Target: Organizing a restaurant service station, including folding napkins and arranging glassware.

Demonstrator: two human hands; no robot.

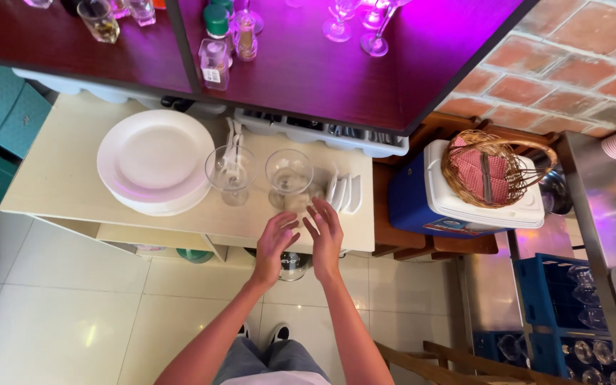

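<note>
Here my left hand [274, 246] and right hand [324, 239] hover with fingers spread, holding nothing, at the near edge of the cream counter [58, 178], just short of the clear wide-bowled stemmed glass [289, 178]. It stands upright, empty, beside a second matching glass [229, 173], right of the stack of round white plates [155, 161].

A small clear bottle [214, 63] stands on the dark upper shelf [308, 71] and carries a pale rectangular label with dark print low on its front. To the right, beside the desk [58, 178], a blue cooler box [422, 203] with a white lid shows a long label strip in white and red along its lower front edge [454, 228].
</note>
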